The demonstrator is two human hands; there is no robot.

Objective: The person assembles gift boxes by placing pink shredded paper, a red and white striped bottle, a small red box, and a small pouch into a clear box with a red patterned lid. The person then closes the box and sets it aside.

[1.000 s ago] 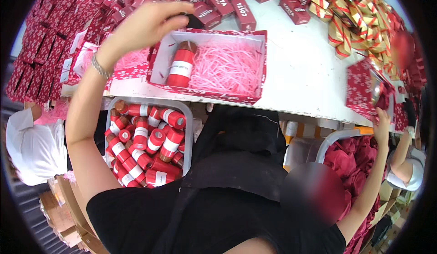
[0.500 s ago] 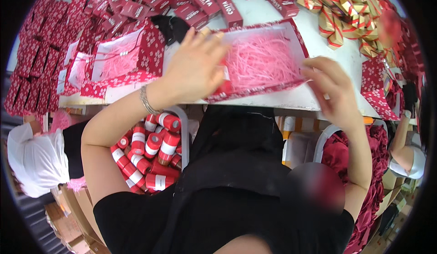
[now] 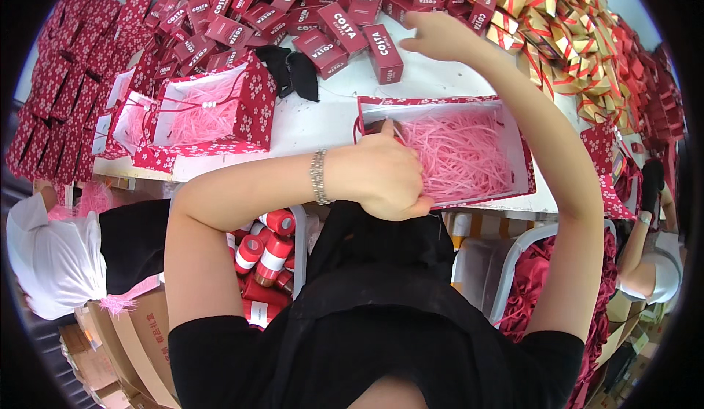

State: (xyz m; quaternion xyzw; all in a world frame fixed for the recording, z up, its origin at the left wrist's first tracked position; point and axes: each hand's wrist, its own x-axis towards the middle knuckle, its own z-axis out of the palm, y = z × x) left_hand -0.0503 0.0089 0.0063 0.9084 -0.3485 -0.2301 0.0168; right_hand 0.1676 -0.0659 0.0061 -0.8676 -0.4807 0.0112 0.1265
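Observation:
A red gift box with white flowers lies open on the table before me, filled with pink shredded paper. My left hand is over the box's left end, its fingers bent down around a red canister whose dark brown end shows beside the index finger. Most of the canister is hidden under the hand. My right hand is stretched out beyond the box, empty, fingers apart, near the small dark red cartons at the far side of the table.
Left stand two filled gift boxes and stacked flowered boxes; a black cloth bow lies between. Gold boxes with red ribbon heap at the far right. Below are bins of red canisters and dark red satin. Co-workers are at both sides.
My right hand has left the box's right edge and moved far out toward the small cartons. My left hand has come nearer with the canister, and the gift box sits nearer and farther right.

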